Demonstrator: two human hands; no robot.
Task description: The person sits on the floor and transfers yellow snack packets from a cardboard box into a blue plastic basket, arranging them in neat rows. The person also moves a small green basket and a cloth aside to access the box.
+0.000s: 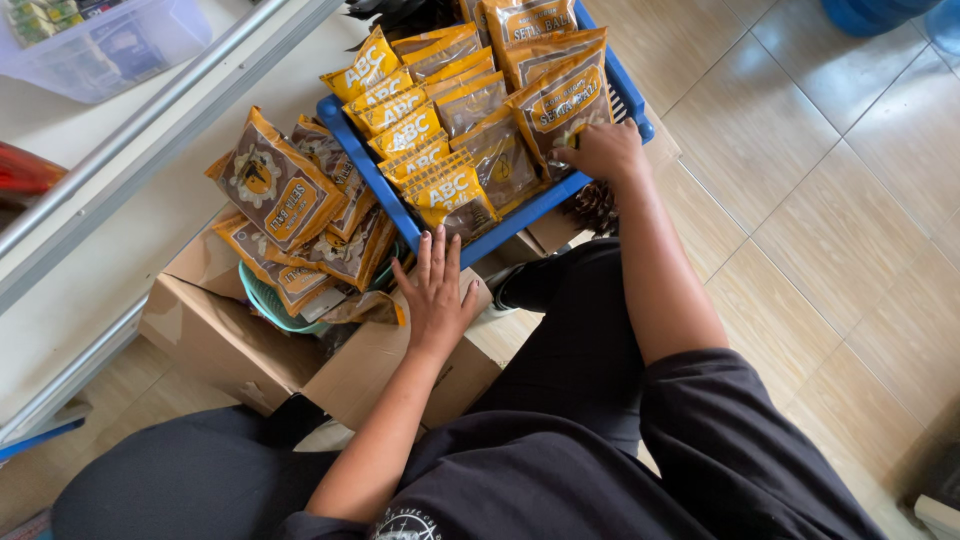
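Left hand [437, 290] rests flat, fingers spread, on cardboard box [380, 365]; right hand [603, 152] at 1 o'clock pinches brown sachet [560, 105] in blue tray [500, 232], best slid in upright

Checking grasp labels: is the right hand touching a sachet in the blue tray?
Touching. The head view shows the right hand with fingers resting on the lower edge of a brown-and-yellow sachet at the near side of the blue tray, no gap visible.
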